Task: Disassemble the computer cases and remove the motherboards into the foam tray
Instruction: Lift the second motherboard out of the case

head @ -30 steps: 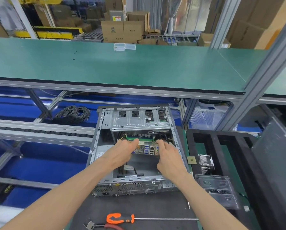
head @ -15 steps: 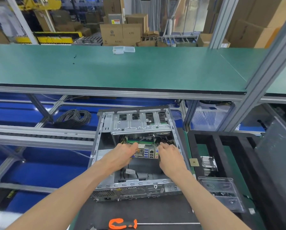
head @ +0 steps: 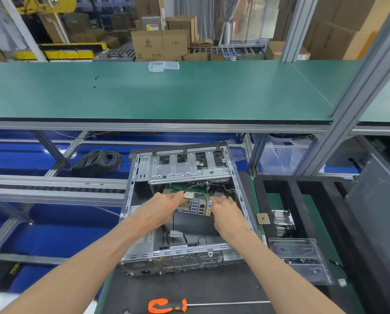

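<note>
— Motherboard (head: pixel 195 201) position?
— Inside the open computer case (head: pixel 185 223), in its far half, just under the silver drive cage (head: pixel 189 166). Near edge tilted toward the camera, port block with blue sockets facing this way.

— Left hand (head: pixel 160 211)?
— Reaching into the case from the near left. Fingers stretched forward and close together, tips on the left end of the board. Whether pinching or only pressing: cannot tell, undersides hidden.

— Right hand (head: pixel 228 213)?
— Reaching in from the near right, mirrored. Fingers extended toward the right end of the board, tips touching it beside the ports. Thumb hidden, so grip not clear either.

— Anything loose inside the case?
— Black cables (head: pixel 178 236) on the case floor, nearer than the board.

— And right of the case?
— Black foam tray (head: pixel 287 184) just beside it, with a finned heatsink (head: pixel 282 223) in one slot and a small square chip (head: pixel 263 218) at its left rim. Clear plastic box (head: pixel 300 259) nearer, dark screws inside.

— Nearer than the case?
— Orange-handled screwdriver (head: pixel 167 305) flat on the dark mat, shaft pointing right.

— Left of the case?
— Coil of black cable (head: pixel 99 162), well apart, on the blue lower level. Green shelf (head: pixel 155 94) above and beyond the case.
</note>
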`<state>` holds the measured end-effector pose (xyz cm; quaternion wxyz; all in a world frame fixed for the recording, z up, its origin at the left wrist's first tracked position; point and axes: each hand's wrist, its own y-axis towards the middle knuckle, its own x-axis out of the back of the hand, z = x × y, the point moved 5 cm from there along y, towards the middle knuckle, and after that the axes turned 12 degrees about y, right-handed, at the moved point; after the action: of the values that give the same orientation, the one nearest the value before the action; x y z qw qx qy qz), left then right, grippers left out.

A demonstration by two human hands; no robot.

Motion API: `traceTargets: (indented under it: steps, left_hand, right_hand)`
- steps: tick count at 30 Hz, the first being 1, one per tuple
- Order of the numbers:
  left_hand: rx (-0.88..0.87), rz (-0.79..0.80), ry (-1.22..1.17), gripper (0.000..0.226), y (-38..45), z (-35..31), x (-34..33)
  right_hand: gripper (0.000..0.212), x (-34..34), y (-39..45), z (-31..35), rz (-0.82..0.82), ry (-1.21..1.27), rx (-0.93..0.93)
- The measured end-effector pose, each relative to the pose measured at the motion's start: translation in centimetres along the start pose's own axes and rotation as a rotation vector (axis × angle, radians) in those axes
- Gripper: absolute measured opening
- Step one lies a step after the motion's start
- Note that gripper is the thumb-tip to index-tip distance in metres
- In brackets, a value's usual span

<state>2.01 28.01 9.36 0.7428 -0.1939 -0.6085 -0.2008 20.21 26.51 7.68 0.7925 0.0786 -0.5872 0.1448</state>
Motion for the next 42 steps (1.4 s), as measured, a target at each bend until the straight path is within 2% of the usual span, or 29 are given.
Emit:
traceTargets:
  steps: [4,11,22,30,38,42]
  left_hand:
    - [-0.016,-0.004,0.009,0.035,-0.2,0.2,0.7]
    - [-0.044,0.039,0.035,0.035,0.4,0.8,2.5]
    - [-0.007,0.024,-0.057,0.033,-0.2,2.6,4.9]
    - [0.042,0.064,-0.113,0.042,-0.9,3.6,7.6]
    - [0.057,0.081,-0.166,0.027,-2.4,3.7,10.6]
    - [0.074,0.011,-0.259,0.021,-3.5,4.1,12.1]
  right_hand:
    - [0.063,0.6,-0.2,0.2,-0.005,0.033,0.021]
    - [0.037,1.7,-0.9,0.7,-0.033,0.064,-0.013]
    - [0.032,3.4,-2.1,2.8,-0.029,0.024,0.015]
    - [0.026,5.3,-2.9,4.5,-0.036,0.034,0.022]
    - [0.011,7.5,-4.0,6.2,0.015,0.036,0.038]
    - [0.018,9.3,-4.5,7.0,0.007,0.019,0.054]
